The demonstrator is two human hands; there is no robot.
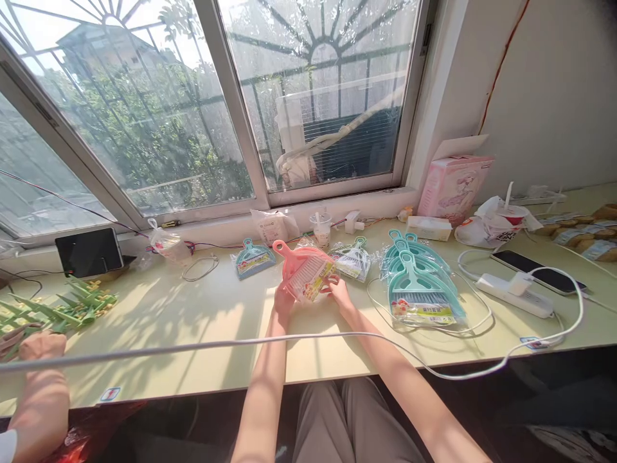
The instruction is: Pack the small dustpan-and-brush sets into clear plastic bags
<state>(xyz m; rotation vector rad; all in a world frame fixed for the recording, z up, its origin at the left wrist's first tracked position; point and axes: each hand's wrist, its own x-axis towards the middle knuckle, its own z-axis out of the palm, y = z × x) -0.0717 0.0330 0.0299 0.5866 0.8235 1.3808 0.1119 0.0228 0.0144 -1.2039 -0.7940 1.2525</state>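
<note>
Between my two hands, above the table, is a pink dustpan and brush set (304, 273) in clear plastic wrap with a yellow-green label. My left hand (284, 300) grips its lower left edge. At its right edge, the fingers of my right hand (339, 290) close on the wrapped label side. Behind it to the left lies a blue-teal dustpan set (255, 258), and to the right a packed set with a green handle (354, 259). Several teal dustpan sets (421, 289) in plastic overlap in a pile at the right.
A white cable (216, 346) crosses in front over my forearms. At right are a power strip (515, 296), a phone (537, 271) and a pink box (453, 186). A plastic cup (321, 228) stands by the window. At far left, another person's hand (43, 345) is near green artificial plants (72, 305).
</note>
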